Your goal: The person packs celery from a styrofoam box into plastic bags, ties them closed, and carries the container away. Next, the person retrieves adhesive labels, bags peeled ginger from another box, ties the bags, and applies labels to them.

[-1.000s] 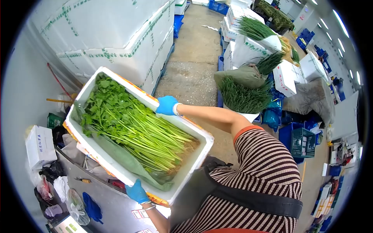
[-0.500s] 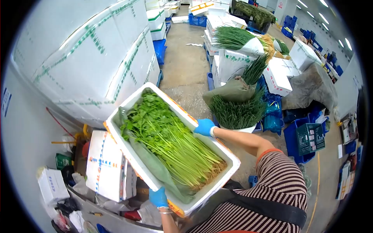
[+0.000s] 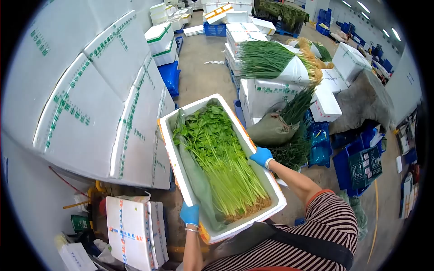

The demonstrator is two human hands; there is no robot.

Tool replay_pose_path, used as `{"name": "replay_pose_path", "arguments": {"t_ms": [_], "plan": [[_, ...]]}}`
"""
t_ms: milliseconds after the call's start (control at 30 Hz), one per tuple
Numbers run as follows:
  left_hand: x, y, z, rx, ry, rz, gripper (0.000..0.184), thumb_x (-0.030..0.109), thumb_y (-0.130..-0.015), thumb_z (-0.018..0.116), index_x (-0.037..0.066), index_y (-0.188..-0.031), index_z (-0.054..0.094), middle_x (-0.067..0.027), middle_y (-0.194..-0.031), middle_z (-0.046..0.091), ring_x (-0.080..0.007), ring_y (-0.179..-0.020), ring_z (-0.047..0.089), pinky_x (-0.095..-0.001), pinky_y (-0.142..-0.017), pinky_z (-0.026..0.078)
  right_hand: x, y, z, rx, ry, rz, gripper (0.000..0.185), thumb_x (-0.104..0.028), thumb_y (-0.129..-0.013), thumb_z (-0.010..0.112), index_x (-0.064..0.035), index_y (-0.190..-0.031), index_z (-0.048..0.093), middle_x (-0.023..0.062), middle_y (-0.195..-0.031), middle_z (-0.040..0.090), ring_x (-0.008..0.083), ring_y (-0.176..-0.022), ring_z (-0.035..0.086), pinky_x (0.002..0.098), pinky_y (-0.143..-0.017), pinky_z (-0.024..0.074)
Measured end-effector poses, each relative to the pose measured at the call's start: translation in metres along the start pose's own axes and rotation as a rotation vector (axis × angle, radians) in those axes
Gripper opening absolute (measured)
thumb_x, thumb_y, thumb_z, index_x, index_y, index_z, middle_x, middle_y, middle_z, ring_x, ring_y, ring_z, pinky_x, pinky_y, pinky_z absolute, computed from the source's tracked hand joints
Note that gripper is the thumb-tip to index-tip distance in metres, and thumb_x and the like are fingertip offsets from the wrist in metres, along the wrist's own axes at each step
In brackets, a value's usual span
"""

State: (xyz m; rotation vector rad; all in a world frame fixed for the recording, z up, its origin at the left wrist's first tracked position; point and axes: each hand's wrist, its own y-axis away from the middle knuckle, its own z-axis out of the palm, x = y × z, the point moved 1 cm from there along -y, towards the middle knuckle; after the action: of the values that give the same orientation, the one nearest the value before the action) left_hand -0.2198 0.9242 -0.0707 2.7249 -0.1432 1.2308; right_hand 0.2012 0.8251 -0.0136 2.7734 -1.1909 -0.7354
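Note:
A white foam box (image 3: 280,202) with orange print on its outside is held up in front of the body. Leafy green stalks (image 3: 221,158) lie in it, roots toward the body, beside a green plastic sheet (image 3: 196,174). My left hand (image 3: 190,214), in a blue glove, grips the near left edge of the box. On the right edge, farther forward, my right hand (image 3: 261,157), also blue-gloved, is closed on the rim. The fingers of both hands are partly hidden by the box wall.
Large white boxes (image 3: 108,104) are stacked at left. Bundled long greens (image 3: 266,58) top boxes at right, above a tied sack (image 3: 272,129). A printed white box (image 3: 129,230) stands lower left. Blue crates (image 3: 350,167) are at right. An aisle (image 3: 199,63) runs ahead.
The view has swung left and the body has turned right. The foam box, still in both hands, has moved right in view and now points more straight ahead. The metal table has mostly left view.

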Motion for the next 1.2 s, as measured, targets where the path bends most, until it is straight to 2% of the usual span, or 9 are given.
{"name": "replay_pose_path", "arguments": {"t_ms": [267, 300, 567, 600, 767, 933, 1067, 1167, 1200], "plan": [[-0.049, -0.044, 0.007, -0.036, -0.019, 0.146, 0.037, 0.027, -0.066, 0.071, 0.003, -0.093, 0.065, -0.0223, -0.087, 0.070, -0.0403, -0.079, 0.068, -0.0464, -0.072, 0.054, 0.001, 0.027, 0.029, 0.085, 0.017, 0.055, 0.057, -0.042, -0.072, 0.068, 0.0023, -0.108, 0.066, 0.0268, -0.107, 0.066, 0.0399, -0.095, 0.065, 0.0454, -0.085, 0.0521], [-0.053, -0.047, 0.004, -0.024, 0.002, 0.175, 0.036, 0.027, -0.066, 0.071, 0.003, -0.092, 0.065, -0.0222, -0.086, 0.070, -0.0405, -0.077, 0.067, -0.0465, -0.071, 0.054, 0.000, 0.029, 0.033, 0.122, -0.035, 0.053, 0.059, -0.047, -0.072, 0.071, 0.0026, -0.104, 0.067, 0.0270, -0.102, 0.067, 0.0400, -0.094, 0.065, 0.0453, -0.082, 0.0518], [-0.036, -0.007, -0.049, 0.041, -0.010, 0.285, 0.034, 0.025, -0.067, 0.070, 0.001, -0.092, 0.065, -0.0237, -0.081, 0.069, -0.0408, -0.075, 0.068, -0.0471, -0.069, 0.054, -0.012, 0.116, 0.027, 0.259, -0.015, 0.058, 0.058, -0.045, -0.072, 0.072, 0.0043, -0.102, 0.067, 0.0275, -0.092, 0.068, 0.0403, -0.086, 0.066, 0.0458, -0.078, 0.0527], [-0.039, -0.008, -0.047, 0.044, -0.014, 0.294, 0.034, 0.025, -0.067, 0.070, 0.001, -0.091, 0.065, -0.0238, -0.081, 0.069, -0.0409, -0.075, 0.068, -0.0469, -0.069, 0.054, -0.011, 0.119, 0.031, 0.277, -0.033, 0.070, 0.054, -0.041, -0.074, 0.068, 0.0047, -0.103, 0.067, 0.0285, -0.097, 0.067, 0.0418, -0.089, 0.066, 0.0462, -0.080, 0.0534], [-0.054, -0.035, -0.020, 0.033, 0.027, 0.308, 0.035, 0.025, -0.067, 0.072, 0.001, -0.091, 0.065, -0.0235, -0.081, 0.069, -0.0410, -0.074, 0.067, -0.0457, -0.068, 0.055, -0.009, 0.085, 0.047, 0.342, -0.052, 0.060, 0.054, -0.041, -0.074, 0.068, 0.0034, -0.105, 0.066, 0.0277, -0.097, 0.067, 0.0416, -0.089, 0.066, 0.0466, -0.080, 0.0533], [-0.049, -0.033, -0.012, 0.018, -0.045, 0.255, 0.048, 0.022, -0.066, 0.074, -0.002, -0.105, 0.063, -0.0220, -0.092, 0.070, -0.0372, -0.083, 0.068, -0.0445, -0.074, 0.054, -0.002, 0.060, 0.034, 0.360, -0.076, 0.003, 0.052, -0.040, -0.072, 0.070, 0.0015, -0.104, 0.066, 0.0255, -0.099, 0.068, 0.0401, -0.091, 0.066, 0.0466, -0.081, 0.0530], [-0.048, -0.020, -0.008, -0.028, 0.008, 0.176, 0.046, 0.022, -0.068, 0.073, -0.002, -0.105, 0.064, -0.0227, -0.097, 0.069, -0.0368, -0.087, 0.068, -0.0438, -0.076, 0.053, 0.008, 0.066, 0.039, 0.337, -0.102, 0.007, 0.056, -0.044, -0.072, 0.068, 0.0022, -0.102, 0.065, 0.0271, -0.097, 0.067, 0.0414, -0.089, 0.066, 0.0468, -0.080, 0.0522], [-0.019, -0.023, -0.013, -0.033, -0.039, 0.139, 0.044, 0.022, -0.068, 0.072, -0.001, -0.105, 0.064, -0.0229, -0.097, 0.069, -0.0378, -0.088, 0.067, -0.0441, -0.076, 0.053, 0.007, 0.038, 0.034, 0.308, -0.087, -0.031, 0.057, -0.045, -0.072, 0.069, 0.0039, -0.101, 0.064, 0.0286, -0.099, 0.066, 0.0427, -0.091, 0.065, 0.0476, -0.082, 0.0513], [-0.035, -0.028, -0.002, 0.057, 0.017, 0.255, 0.036, 0.025, -0.068, 0.071, 0.002, -0.095, 0.063, -0.0232, -0.081, 0.068, -0.0411, -0.074, 0.066, -0.0488, -0.067, 0.053, 0.004, 0.030, 0.032, 0.274, -0.047, -0.049, 0.058, -0.045, -0.072, 0.069, 0.0044, -0.101, 0.064, 0.0289, -0.099, 0.066, 0.0426, -0.091, 0.065, 0.0474, -0.081, 0.0514]]}}
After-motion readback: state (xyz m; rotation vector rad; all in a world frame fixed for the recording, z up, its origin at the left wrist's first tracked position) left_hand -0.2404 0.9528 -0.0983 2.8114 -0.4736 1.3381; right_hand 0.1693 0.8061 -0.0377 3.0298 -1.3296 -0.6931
